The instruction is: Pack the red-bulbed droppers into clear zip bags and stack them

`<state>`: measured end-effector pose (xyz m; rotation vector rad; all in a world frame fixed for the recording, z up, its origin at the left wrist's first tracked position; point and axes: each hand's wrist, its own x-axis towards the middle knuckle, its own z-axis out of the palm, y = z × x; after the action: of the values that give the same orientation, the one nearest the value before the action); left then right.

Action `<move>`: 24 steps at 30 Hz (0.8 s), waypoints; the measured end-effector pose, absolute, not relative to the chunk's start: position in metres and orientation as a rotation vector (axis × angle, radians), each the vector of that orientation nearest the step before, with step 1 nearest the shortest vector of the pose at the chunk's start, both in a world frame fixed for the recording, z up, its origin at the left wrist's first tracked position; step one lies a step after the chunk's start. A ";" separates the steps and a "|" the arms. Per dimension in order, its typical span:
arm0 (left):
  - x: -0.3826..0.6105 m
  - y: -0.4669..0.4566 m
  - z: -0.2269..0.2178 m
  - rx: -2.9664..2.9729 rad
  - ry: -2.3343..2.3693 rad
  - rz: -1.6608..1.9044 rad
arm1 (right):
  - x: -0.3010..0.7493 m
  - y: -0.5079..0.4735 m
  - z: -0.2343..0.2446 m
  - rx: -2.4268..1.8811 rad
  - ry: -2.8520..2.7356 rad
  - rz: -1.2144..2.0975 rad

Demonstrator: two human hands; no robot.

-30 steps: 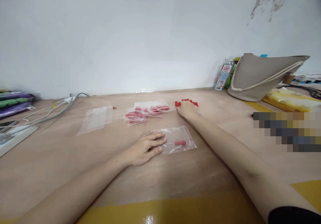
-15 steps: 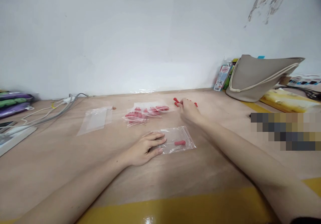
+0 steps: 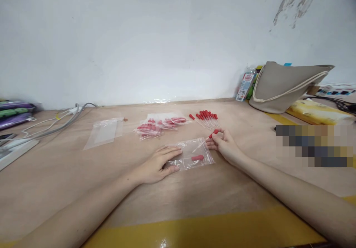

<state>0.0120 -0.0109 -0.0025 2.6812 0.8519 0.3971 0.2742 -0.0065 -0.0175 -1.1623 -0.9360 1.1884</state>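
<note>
My left hand (image 3: 164,162) lies with fingers spread on the left part of a clear zip bag (image 3: 185,144). Inside that bag is one dropper with a red rubber bulb (image 3: 197,158). Over the bag's right end, my right hand (image 3: 224,144) pinches a second dropper (image 3: 213,133) by its red bulb, its thin clear tube slanting down to the left above the bag. Behind this hand several more red-bulbed droppers (image 3: 207,115) lie fanned on the table.
Filled zip bags with red bulbs (image 3: 151,126) overlap at the middle back. Flat bags (image 3: 105,132) lie to the left, near cables (image 3: 73,118) and a white device (image 3: 19,152). A grey bag (image 3: 286,85), a carton (image 3: 246,86) and a yellow pack (image 3: 308,111) stand at the right back.
My right hand has come back from the loose droppers toward the zip bag, bringing one dropper with it. The loose droppers are now uncovered. My left hand has stayed on the bag.
</note>
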 end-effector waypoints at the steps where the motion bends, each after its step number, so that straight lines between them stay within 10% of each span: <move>1: 0.012 -0.011 -0.002 2.679 0.855 0.408 | 0.274 -0.008 -0.017 -1.155 -0.945 1.246; 13: 0.012 -0.011 -0.002 2.678 0.847 0.404 | 0.312 -0.009 -0.010 -1.172 -1.587 1.563; 24: 0.012 -0.011 -0.004 2.677 0.844 0.431 | 0.286 -0.012 -0.012 -1.059 -1.887 1.207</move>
<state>0.0125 -0.0105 -0.0039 2.6773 0.8442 0.4311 0.2858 -0.0120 -0.0122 -1.0590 -1.8868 1.2070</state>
